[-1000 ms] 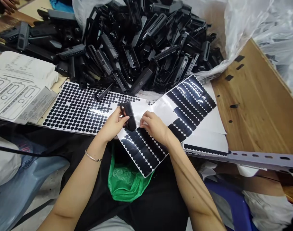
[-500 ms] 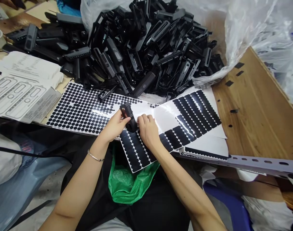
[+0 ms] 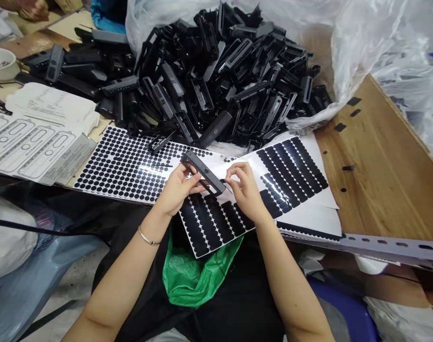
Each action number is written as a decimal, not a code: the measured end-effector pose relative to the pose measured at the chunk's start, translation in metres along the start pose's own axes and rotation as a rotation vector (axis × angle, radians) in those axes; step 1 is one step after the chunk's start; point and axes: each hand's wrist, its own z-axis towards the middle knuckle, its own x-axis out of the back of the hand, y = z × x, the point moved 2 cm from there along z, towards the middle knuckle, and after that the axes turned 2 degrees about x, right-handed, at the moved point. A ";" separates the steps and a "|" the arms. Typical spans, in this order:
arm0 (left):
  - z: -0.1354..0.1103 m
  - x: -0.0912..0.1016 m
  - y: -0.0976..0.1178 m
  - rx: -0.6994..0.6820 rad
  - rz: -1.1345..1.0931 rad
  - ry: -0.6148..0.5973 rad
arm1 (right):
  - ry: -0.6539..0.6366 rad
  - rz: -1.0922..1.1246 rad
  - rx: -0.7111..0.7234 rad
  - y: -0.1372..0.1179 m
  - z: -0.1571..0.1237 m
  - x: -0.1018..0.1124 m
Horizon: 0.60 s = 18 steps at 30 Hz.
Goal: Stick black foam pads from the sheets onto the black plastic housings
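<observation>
The black casing [image 3: 204, 172] is tilted above the strip sheet [image 3: 209, 221], the left hand's [image 3: 177, 190] grip closed round its upper end. The right hand's [image 3: 248, 192] grip is pinched together, seemingly on a small dark piece [image 3: 223, 180] just beside the casing's lower end. I'd brace the casing firmly and handle that piece by its edge only. Well left of the strip sheet, printed cards [image 3: 49, 142] show outlines and lettering too small to read; I make out no brand.
</observation>
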 end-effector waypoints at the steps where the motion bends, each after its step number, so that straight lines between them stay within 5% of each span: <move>1: 0.000 -0.001 -0.001 -0.001 -0.023 0.012 | -0.006 0.003 -0.002 -0.001 0.001 0.004; 11: 0.002 -0.002 -0.007 0.091 -0.249 0.008 | 0.053 0.202 -0.122 -0.003 -0.002 0.009; 18: -0.005 0.004 0.004 0.051 -0.107 -0.101 | 0.502 0.221 -0.224 0.020 -0.001 0.038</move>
